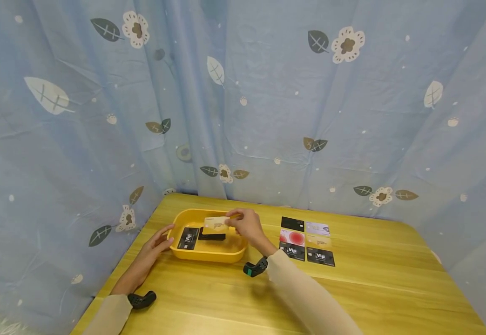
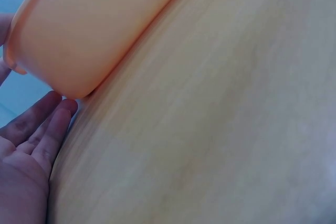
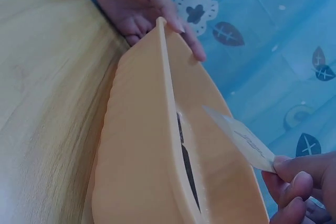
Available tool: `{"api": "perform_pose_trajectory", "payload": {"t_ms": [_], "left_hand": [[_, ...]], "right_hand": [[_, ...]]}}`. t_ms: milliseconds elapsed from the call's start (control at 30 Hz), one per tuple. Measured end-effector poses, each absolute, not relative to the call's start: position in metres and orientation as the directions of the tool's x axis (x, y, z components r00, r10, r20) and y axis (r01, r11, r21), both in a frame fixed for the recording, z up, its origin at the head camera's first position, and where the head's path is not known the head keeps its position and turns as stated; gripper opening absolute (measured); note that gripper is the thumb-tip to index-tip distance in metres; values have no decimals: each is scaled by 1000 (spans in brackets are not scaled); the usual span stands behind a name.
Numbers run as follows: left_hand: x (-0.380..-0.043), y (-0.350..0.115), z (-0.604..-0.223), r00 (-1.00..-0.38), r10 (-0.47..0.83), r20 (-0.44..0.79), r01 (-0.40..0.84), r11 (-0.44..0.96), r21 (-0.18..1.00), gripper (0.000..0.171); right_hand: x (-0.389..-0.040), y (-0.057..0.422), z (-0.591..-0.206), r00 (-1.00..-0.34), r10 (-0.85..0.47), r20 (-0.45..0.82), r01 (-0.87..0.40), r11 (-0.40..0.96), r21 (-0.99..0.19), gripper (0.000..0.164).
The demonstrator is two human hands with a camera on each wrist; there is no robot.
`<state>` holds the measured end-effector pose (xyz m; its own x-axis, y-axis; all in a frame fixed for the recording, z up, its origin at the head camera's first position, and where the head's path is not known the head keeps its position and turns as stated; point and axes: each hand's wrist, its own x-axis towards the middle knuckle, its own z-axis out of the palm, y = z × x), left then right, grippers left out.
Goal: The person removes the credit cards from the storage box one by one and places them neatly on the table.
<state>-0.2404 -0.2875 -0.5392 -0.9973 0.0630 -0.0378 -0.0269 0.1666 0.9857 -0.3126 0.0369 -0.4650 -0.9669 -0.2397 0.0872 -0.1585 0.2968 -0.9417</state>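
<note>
My right hand (image 1: 245, 224) pinches a gold card (image 1: 215, 225) by its right edge, holding it tilted over the yellow plastic tray (image 1: 209, 256). In the right wrist view, the gold card (image 3: 247, 140) slants above the tray's opening between thumb and fingers. My left hand (image 1: 152, 249) grips the tray's left end, thumb and forefinger over the rim. Its other fingers (image 2: 55, 129) rest low against the outer wall in the left wrist view. Inside the tray lie a black "Vip" card (image 1: 188, 238) and another black card (image 1: 212, 237), partly hidden by the gold one.
Right of the tray, several cards lie in two columns on the wooden table (image 1: 377, 288): a black card (image 1: 292, 224), a pale purple card (image 1: 317, 228), a red-circle card (image 1: 292, 237), a gold card (image 1: 319, 242) and two black "Vip" cards (image 1: 320, 256). Blue curtains (image 1: 268, 116) surround the table.
</note>
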Motion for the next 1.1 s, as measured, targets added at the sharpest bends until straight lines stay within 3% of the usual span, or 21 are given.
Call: {"api": "perform_pose_trajectory", "payload": {"t_ms": [1100], "left_hand": [[-240, -286, -540, -998, 58, -19, -7, 192, 981, 64]], "right_hand": [[-292, 90, -462, -970, -233, 74, -129, 232, -964, 17]]}}
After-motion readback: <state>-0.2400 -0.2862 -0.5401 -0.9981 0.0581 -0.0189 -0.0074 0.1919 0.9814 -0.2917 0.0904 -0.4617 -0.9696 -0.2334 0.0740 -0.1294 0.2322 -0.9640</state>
